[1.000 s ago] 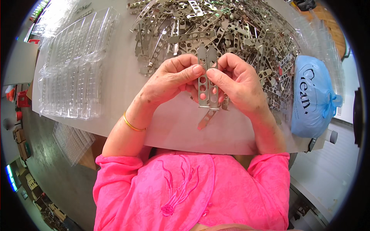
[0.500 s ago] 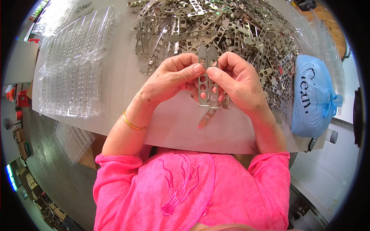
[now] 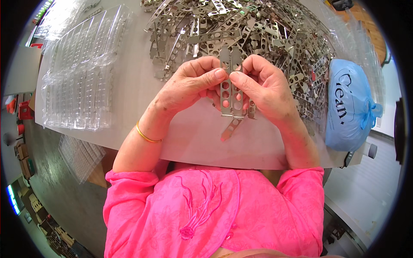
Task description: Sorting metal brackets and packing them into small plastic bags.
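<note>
My left hand [image 3: 189, 84] pinches a perforated metal bracket [image 3: 225, 92] between thumb and fingers. Close against it, my right hand [image 3: 267, 89] grips a second metal bracket [image 3: 237, 98]. Both strips are long and silvery, with a row of round holes and a bent lip at the near end. They stand side by side, lips toward me. Another holed strip [image 3: 232, 129] slants out beneath them, and a further strip end [image 3: 251, 112] shows below my right fingers. Whether these two are held or lie on the table, I cannot tell.
A large heap of similar metal brackets [image 3: 258, 32] covers the far side of the table [image 3: 193, 146]. Clear plastic trays [image 3: 79, 94] are at the left. A tied blue plastic bag [image 3: 350, 107] sits at the right, with more clear plastic [image 3: 365, 56] behind it.
Both hands hold the two brackets side by side as before. The brackets have shifted very slightly, and the view has moved a little.
</note>
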The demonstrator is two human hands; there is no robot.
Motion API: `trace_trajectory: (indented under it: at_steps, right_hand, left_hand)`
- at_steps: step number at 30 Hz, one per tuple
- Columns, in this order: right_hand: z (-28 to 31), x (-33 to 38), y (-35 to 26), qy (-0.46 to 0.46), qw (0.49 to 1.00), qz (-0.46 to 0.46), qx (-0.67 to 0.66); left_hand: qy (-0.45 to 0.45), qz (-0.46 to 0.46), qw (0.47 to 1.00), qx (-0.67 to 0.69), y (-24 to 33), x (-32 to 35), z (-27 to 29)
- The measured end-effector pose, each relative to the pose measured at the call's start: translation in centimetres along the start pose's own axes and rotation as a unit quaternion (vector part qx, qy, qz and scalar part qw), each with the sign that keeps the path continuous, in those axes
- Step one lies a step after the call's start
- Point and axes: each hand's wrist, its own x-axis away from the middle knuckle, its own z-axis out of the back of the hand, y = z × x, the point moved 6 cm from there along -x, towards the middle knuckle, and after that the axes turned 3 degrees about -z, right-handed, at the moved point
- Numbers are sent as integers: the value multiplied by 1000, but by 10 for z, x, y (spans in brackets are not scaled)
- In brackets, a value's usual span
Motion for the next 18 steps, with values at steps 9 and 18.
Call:
trace_trajectory:
  at_steps: [9, 18]
  right_hand:
    - [0, 2, 0, 5, 1000, 2, 8]
    - [-3, 2, -1, 18, 1000, 6, -3]
  left_hand:
    - [0, -2, 1000, -3, -2, 1, 0]
    - [13, 6, 1000, -12, -1, 3, 0]
